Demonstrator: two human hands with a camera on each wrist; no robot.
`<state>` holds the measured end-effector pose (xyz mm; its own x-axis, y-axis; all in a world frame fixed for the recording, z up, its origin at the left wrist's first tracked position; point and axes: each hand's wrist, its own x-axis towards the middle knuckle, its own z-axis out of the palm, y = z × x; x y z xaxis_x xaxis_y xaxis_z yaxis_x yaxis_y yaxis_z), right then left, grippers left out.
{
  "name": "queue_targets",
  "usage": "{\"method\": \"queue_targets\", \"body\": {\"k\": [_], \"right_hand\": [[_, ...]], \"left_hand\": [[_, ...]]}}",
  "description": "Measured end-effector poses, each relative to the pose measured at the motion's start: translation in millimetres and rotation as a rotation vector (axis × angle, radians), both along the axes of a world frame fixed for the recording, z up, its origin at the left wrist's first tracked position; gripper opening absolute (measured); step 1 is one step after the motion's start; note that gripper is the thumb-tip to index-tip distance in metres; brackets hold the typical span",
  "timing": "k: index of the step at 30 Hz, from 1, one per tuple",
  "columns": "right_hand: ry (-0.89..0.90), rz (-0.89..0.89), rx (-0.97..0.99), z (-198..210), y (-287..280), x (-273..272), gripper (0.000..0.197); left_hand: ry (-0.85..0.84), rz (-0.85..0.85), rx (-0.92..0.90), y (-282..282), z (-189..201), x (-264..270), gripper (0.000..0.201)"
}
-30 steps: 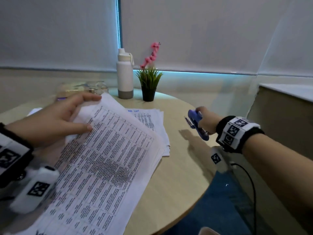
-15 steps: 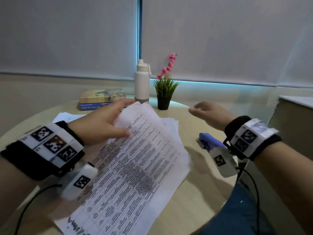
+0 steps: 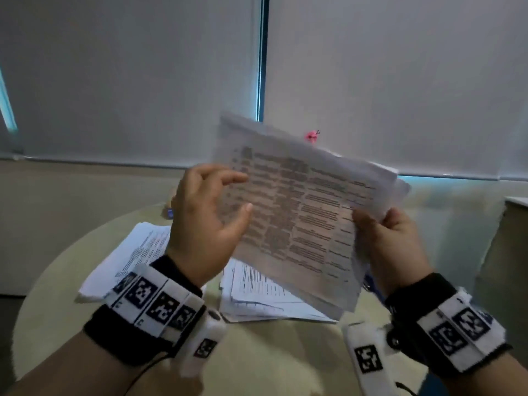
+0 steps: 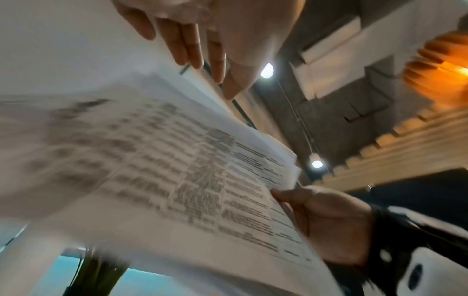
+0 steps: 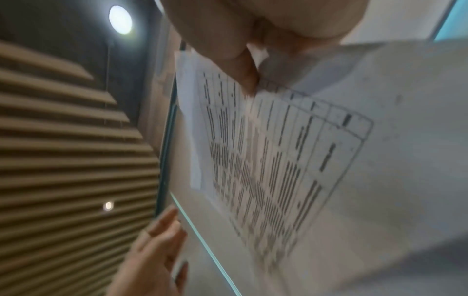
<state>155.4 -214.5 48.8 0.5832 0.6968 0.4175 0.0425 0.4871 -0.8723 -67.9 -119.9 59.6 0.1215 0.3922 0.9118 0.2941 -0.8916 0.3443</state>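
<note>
- Holding sheaf of printed sheets (image 3: 300,218) above round table (image 3: 271,352), long axis from hand to hand, sloping down to the right, print toward head camera.
- Pinched at right edge by right hand (image 3: 391,241); touched at left edge by left hand (image 3: 205,221), fingers loose.
- Half second ago lying flat on table.
- Shown by right wrist only: thumb (image 5: 235,66) on corner; by head only: loose papers (image 3: 134,252) beneath.

A sheaf of papers (image 3: 297,212) above the table (image 3: 271,352), left hand (image 3: 205,224) at its left edge, right hand (image 3: 391,247) at its right; loose sheets (image 3: 257,295) beneath.
</note>
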Motion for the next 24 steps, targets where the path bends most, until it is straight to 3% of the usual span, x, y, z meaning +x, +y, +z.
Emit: {"method": "queue_targets", "body": {"k": [3,5,6,8,10,12,15,18,21,23,24], "right_hand": [[0.199,-0.066,0.199,-10,-9,-12,0.023],[0.393,-0.008,0.257,-19,-12,-19,0.023],[0.47,0.009,0.249,-23,-11,-23,0.022],[0.527,0.074,0.205,-31,-12,-28,0.024],[0.503,0.181,0.174,-42,-14,-28,0.026],[0.388,0.176,0.119,-50,-20,-16,0.031],[0.115,0.019,0.012,-49,-30,16,0.078],[-0.132,0.14,-0.108,-26,-28,26,0.099],[-0.146,0.183,-0.039,-10,-19,16,0.083],[-0.127,0.079,0.008,-4,-17,12,0.061],[-0.124,0.028,0.009,0,-17,12,0.063]], "left_hand": [[-0.2,-0.002,-0.325,4,-18,10,0.068],[-0.314,-0.2,-0.73,9,-24,20,0.097],[-0.4,-0.356,-0.902,9,-25,24,0.099],[-0.566,-0.665,-1.1,11,-24,31,0.071],[-0.636,-0.736,-1.048,12,-20,34,0.039],[-0.605,-0.622,-0.916,14,-16,27,0.037],[-0.409,-0.439,-0.766,17,-13,8,0.026],[-0.221,-0.451,-0.752,7,-14,-2,0.027],[-0.154,-0.538,-0.737,-3,-14,0,0.031],[-0.159,-0.578,-0.711,-5,-10,0,0.024],[-0.159,-0.604,-0.696,-4,-7,-1,0.027]]}}
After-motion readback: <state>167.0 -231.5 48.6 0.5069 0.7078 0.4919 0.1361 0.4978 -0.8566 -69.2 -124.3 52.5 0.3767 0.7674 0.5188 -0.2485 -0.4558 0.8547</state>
